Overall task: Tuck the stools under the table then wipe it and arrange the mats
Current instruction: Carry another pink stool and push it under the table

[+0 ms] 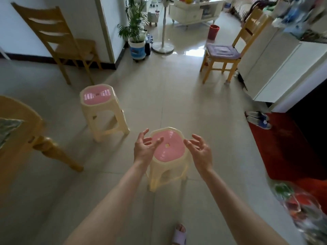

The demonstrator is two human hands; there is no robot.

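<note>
Nothing completed. Left hand (144, 149) and right hand (201, 152), fingers spread and empty, flank the near stool (168, 147); second stool (96, 94) stands beyond the left fingers (both untucked). Wiping and mats outstanding.

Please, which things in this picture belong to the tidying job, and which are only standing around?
For the job:
near stool, between the open left hand and right hand
far stool
table

Only standing around:
cushioned chair
bare chair
potted plant
fan stand
red bucket
slippers
</note>
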